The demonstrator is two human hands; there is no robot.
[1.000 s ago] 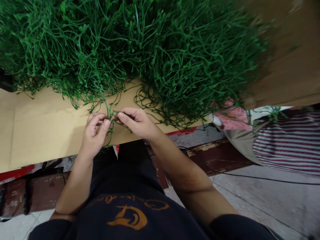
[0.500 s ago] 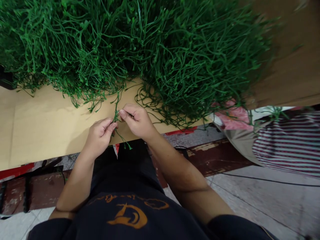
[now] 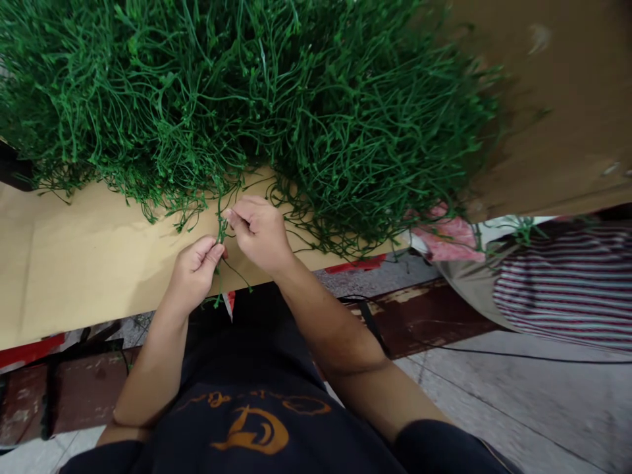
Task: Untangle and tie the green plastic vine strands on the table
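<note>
Between my hands stands a thin green plastic plant stem [image 3: 222, 227] with small forked tips; its lower sprigs hang past the table edge. My left hand [image 3: 194, 270] is closed, thumb and forefinger pinching the lower part of the stem. Just above and to the right, my right hand [image 3: 260, 232] is closed in a pinch at the stem's upper part; its fingertips partly hide what they grip. Beyond both hands lies a big tangled heap of the same green plastic stems [image 3: 247, 99], with loose ends trailing toward me.
The heap rests on a tan cardboard-like tabletop [image 3: 89, 257]. To the right are a pink plastic bag [image 3: 447, 238] and a person's striped clothing [image 3: 567, 283]. Below the table are a dark red bench-like beam [image 3: 424, 313] and a black cable [image 3: 518, 355] on the tiled floor.
The view has shifted slightly. My right hand has moved a little up and left along the stem, while my left hand keeps its pinch lower down.
</note>
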